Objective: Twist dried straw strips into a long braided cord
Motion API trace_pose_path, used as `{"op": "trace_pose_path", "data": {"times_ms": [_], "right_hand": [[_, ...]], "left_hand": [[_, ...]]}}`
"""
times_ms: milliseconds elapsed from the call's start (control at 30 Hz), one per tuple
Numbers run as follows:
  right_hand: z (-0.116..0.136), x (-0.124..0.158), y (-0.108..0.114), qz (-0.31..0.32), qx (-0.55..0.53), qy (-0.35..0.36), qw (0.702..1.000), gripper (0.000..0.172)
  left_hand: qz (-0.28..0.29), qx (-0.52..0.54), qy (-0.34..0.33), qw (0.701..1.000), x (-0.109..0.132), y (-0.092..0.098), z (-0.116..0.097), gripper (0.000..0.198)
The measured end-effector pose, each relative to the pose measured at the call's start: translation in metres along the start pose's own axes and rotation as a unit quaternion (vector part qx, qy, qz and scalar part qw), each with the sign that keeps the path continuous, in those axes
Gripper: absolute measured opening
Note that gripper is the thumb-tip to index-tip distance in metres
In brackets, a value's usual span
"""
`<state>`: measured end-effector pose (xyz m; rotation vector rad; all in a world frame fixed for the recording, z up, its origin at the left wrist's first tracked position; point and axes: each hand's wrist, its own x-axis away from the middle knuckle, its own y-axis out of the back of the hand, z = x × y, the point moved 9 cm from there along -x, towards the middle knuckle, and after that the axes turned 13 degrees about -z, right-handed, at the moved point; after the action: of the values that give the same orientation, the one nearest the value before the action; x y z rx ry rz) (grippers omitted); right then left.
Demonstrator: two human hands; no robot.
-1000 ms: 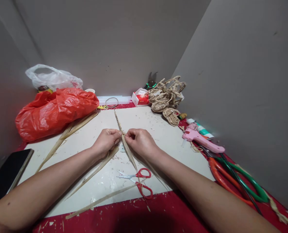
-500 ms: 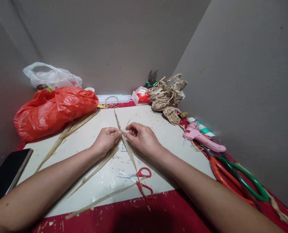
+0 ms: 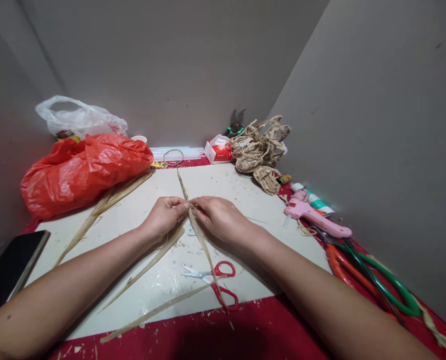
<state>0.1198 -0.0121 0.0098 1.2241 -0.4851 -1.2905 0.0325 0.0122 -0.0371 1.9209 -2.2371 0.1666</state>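
Observation:
A thin braid of dried plant fibre [image 3: 183, 187] lies at the middle of the white board [image 3: 147, 192], its finished end pointing away from me. My left hand [image 3: 165, 216] pinches it at the point where the loose strips part. Close against it, my right hand [image 3: 218, 216] has its thumb and fingertips closed on the strips at the same spot. One flat loose strip [image 3: 203, 245] runs from there towards me, over the red-handled scissors [image 3: 211, 272]. Another strip [image 3: 147, 267] trails below my left hand.
On the left are a red plastic bag [image 3: 83, 175], more dried strips [image 3: 83, 227] and a phone [image 3: 12, 270]. Bundled braided cord [image 3: 258, 150] and a tissue pack [image 3: 218, 150] stand at the back. A pink glue gun [image 3: 313, 217] and green-handled shears [image 3: 388, 287] lie right.
My right hand's fingers have turned over and closed in against the braid. The thin strand that stood up by them now trails out to the right. My left hand stays put.

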Motion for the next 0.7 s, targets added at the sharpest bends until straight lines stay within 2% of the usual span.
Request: {"op": "trace_pose_path", "data": {"times_ms": [133, 300, 367, 467, 533, 600, 700], "right_hand": [[-0.015, -0.003, -0.007, 0.017, -0.059, -0.038, 0.997, 0.025], [-0.021, -0.006, -0.013, 0.034, -0.173, -0.082, 0.981, 0.022], [-0.025, -0.003, -0.025, 0.076, -0.271, -0.149, 0.948, 0.021], [-0.028, 0.007, -0.044, 0.126, -0.430, -0.272, 0.851, 0.017], [-0.024, 0.011, -0.049, 0.132, -0.498, -0.313, 0.798, 0.017], [-0.018, 0.012, -0.052, 0.130, -0.528, -0.326, 0.773, 0.020], [-0.011, 0.013, -0.053, 0.106, -0.526, -0.325, 0.779, 0.026]], "left_hand": [[-0.003, -0.039, -0.030, 0.999, -0.003, 0.002, -0.003, 0.021], [0.019, -0.124, -0.123, 0.984, -0.004, 0.000, -0.013, 0.023], [0.019, -0.158, -0.156, 0.975, -0.004, -0.001, -0.016, 0.024], [0.008, -0.166, -0.175, 0.971, -0.003, 0.002, -0.017, 0.023], [0.004, -0.137, -0.162, 0.977, -0.004, 0.003, -0.015, 0.021], [0.012, -0.095, -0.136, 0.986, -0.004, 0.003, -0.011, 0.021], [0.026, -0.048, -0.099, 0.994, -0.005, 0.002, -0.005, 0.019]]}}
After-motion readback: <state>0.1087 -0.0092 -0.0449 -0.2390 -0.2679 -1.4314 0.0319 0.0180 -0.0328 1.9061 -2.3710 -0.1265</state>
